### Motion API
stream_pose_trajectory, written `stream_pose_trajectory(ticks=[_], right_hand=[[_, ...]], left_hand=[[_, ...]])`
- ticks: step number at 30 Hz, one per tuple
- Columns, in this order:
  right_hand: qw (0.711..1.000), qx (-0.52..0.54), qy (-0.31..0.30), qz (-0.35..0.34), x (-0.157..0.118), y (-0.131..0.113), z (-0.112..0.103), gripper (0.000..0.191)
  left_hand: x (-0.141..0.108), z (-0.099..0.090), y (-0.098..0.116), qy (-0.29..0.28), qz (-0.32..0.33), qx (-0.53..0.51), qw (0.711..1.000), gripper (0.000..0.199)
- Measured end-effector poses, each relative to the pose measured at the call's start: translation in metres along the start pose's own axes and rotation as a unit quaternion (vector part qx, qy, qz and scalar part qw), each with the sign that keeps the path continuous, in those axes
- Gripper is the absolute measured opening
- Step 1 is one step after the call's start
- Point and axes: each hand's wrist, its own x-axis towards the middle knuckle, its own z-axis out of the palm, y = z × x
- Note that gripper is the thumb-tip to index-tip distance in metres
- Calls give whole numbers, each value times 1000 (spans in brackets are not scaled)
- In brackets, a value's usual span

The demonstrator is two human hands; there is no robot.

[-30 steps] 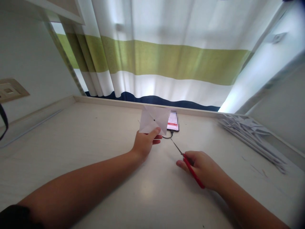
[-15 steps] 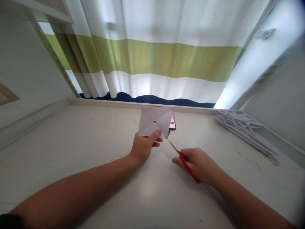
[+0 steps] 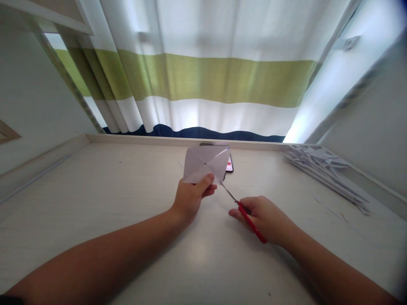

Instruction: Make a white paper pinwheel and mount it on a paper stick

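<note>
A creased white square of paper (image 3: 200, 163) with a small dark mark at its middle is pinched by its lower edge in my left hand (image 3: 190, 197), thumb on top. My right hand (image 3: 265, 218) grips red-handled scissors (image 3: 252, 222), whose blades point up and left. The blade tips meet the paper's lower right corner. Whether the blades are parted there is too small to tell. Behind the paper's right side lies a phone (image 3: 229, 164) with a lit screen, partly hidden.
A heap of folded white paper strips (image 3: 327, 176) lies on the pale table (image 3: 127, 186) at the right, with thin scraps (image 3: 337, 214) nearby. Along the left edge runs a thin pale strip (image 3: 38, 178). A striped curtain (image 3: 203, 78) hangs behind the table's raised back edge.
The paper's top edge has tipped back and down slightly, so the sheet looks flatter. Both hands keep nearly the same place, and the whole view has shifted a little.
</note>
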Motion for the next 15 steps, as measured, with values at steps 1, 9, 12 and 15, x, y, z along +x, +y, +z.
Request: stream_pose_trajectory(ticks=[1,9,12,15], right_hand=[[1000,5,-3,2,0,-1,0,46],[999,45,-21,6,-1,-2,1,46],[999,46,-21,4,0,0,3,47],[999,43,-20,2,0,1,3,47]], left_hand=[[0,0,0,2,-1,-3,1000,27],[-1,2,0,10,-19,-34,999,26],[-1,2,1,8,-24,-41,999,26],[-1,3,1,9,-25,-45,999,26]])
